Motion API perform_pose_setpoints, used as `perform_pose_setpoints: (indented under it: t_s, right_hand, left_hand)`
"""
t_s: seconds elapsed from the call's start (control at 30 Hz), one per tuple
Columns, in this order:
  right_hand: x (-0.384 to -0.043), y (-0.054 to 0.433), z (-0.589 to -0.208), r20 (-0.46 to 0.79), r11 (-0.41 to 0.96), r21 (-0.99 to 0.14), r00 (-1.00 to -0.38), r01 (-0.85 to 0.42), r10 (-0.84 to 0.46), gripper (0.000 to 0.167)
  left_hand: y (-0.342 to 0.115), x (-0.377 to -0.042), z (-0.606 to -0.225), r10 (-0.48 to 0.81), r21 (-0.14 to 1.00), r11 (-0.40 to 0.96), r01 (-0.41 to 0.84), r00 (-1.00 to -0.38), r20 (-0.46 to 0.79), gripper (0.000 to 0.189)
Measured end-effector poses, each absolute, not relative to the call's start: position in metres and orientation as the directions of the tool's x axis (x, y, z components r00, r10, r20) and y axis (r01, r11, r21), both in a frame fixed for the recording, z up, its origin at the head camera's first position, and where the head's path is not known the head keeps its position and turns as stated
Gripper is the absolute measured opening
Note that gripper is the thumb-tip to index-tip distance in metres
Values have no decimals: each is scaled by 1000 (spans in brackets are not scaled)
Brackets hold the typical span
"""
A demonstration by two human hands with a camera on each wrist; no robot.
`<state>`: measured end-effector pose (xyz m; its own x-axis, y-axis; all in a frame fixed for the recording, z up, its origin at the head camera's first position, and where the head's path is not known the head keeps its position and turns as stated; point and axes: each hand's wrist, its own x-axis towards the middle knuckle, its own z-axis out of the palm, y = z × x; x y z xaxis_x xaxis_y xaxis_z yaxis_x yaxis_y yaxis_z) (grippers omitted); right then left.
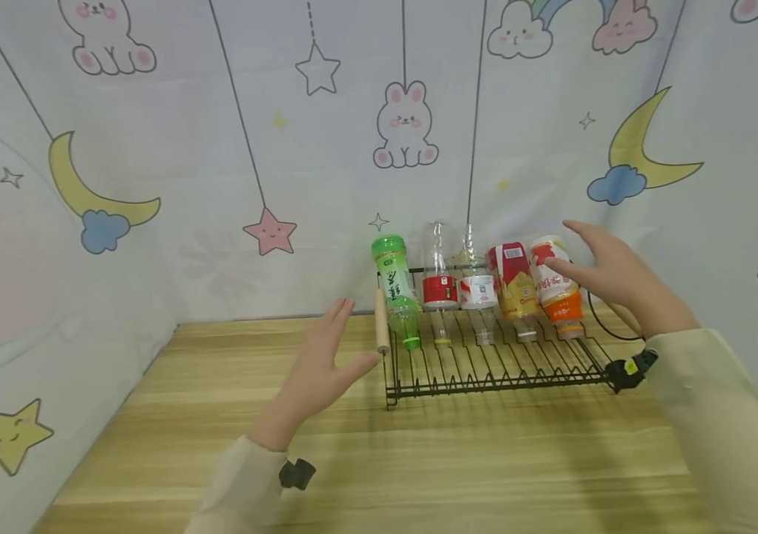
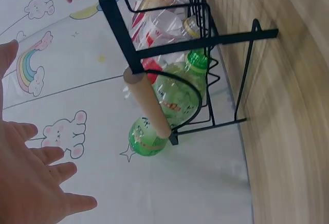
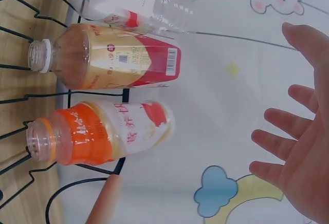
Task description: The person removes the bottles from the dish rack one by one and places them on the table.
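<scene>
My left hand (image 1: 315,371) hovers with spread fingers just left of a black wire rack (image 1: 499,384), near its wooden handle (image 1: 382,326), touching nothing. My right hand (image 1: 619,278) is held in the air at the rack's right end, its fingers extended and apart from the bottles in the right wrist view. Several plastic bottles lean neck down in the rack: a green bottle (image 1: 390,267), a clear bottle with a red label (image 1: 440,293), a clear bottle with a white label (image 1: 479,291), a red and gold bottle (image 3: 121,59), and an orange and white bottle (image 3: 87,134).
The rack stands on a wood-grain table (image 1: 232,400) against a white curtain (image 1: 205,185) printed with bunnies, stars and moons. A second wooden handle (image 3: 104,198) sits at the rack's right end. Each wrist wears a black device (image 1: 297,473).
</scene>
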<state>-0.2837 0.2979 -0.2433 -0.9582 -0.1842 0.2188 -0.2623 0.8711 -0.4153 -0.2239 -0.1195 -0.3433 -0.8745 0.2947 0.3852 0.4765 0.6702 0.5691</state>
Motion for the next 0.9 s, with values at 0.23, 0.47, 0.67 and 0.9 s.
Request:
perform_pose_setpoints:
  t_s: [0.23, 0.47, 0.67, 0.9]
  right_hand:
    - [-303, 304, -250, 173, 872, -440, -973, -214, -152, 90]
    - [-315, 308, -257, 148, 857, -489, -984, -162, -101, 89]
    - [-326, 311, -268, 99, 803, -588, -994, -96, -47, 98]
    - [-340, 315, -285, 50, 786, -617, -999, -40, -11, 103]
  left_hand:
    - [-98, -224, -358, 300, 630, 637, 444, -896, 328, 90]
    - [-90, -222, -367, 286, 684, 601, 414, -910, 300, 93]
    - [-85, -223, -374, 284, 713, 584, 389, -920, 269, 96]
    - [-80, -221, -384, 275, 735, 562, 378, -924, 265, 96]
